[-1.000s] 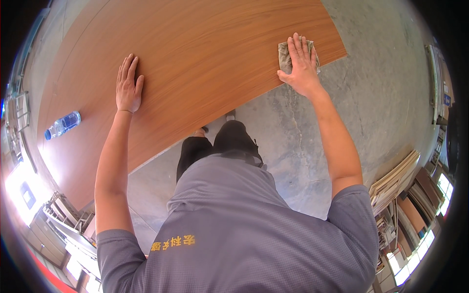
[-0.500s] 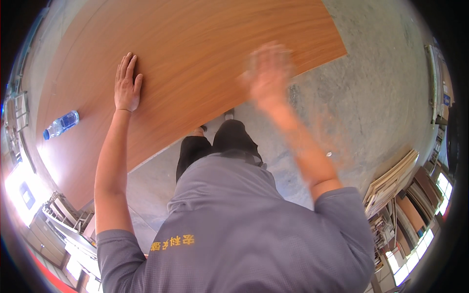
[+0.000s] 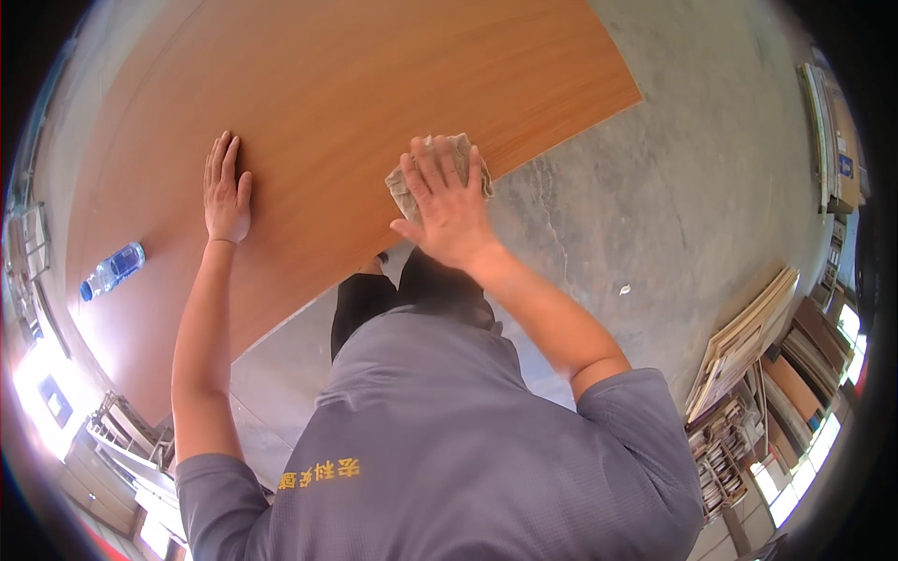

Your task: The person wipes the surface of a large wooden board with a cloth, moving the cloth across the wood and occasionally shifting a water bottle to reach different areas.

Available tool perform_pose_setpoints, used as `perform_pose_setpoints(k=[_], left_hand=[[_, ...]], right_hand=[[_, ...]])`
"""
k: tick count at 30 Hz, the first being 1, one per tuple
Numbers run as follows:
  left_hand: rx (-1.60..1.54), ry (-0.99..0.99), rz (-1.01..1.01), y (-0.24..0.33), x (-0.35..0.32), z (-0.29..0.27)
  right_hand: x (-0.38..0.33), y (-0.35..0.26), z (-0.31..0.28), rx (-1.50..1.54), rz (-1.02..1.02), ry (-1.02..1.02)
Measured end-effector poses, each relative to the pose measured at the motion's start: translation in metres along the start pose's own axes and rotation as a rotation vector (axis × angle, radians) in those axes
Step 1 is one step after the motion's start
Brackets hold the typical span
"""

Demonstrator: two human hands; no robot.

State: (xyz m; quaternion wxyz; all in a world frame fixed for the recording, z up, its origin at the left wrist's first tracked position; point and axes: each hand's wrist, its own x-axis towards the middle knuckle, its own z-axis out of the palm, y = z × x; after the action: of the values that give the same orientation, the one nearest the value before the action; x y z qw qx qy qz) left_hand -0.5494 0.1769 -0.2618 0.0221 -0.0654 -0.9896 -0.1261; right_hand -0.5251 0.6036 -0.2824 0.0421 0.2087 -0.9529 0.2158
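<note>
A large wood-grain board spreads out in front of me, brown with a smooth face. My left hand lies flat on it at the left, fingers stretched out, holding nothing. Close to the board's near edge, my right hand presses down with spread fingers on a crumpled beige cloth. Part of the cloth is hidden beneath the palm and fingers. Left of my left hand, a clear plastic bottle with a blue cap and label lies on its side on the board.
Grey concrete floor surrounds the board on the right, with a small white scrap on it. Stacked sheets lean at the lower right, and more panels stand farther up. My legs are close to the board's near edge.
My right hand has swept left and nearer to me; it was smeared by motion before, and the cloth under it now shows plainly. My left hand still rests on the board.
</note>
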Motion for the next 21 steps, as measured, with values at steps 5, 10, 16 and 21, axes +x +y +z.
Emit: perform_pose_setpoints(k=[5,10,16,21], left_hand=[[-0.018,0.019,0.031,0.001,0.009,0.001],[-0.019,0.025,0.029,0.004,0.013,0.001],[-0.017,0.034,0.014,0.001,0.01,0.001],[-0.016,0.044,0.019,0.002,0.01,0.003]], right_hand=[[0.041,0.184,-0.057,-0.39,0.231,-0.011],[0.042,0.183,-0.078,-0.252,0.159,-0.247],[0.042,0.152,-0.084,-0.192,0.128,-0.354],[0.035,0.157,-0.077,-0.092,0.082,-0.274]])
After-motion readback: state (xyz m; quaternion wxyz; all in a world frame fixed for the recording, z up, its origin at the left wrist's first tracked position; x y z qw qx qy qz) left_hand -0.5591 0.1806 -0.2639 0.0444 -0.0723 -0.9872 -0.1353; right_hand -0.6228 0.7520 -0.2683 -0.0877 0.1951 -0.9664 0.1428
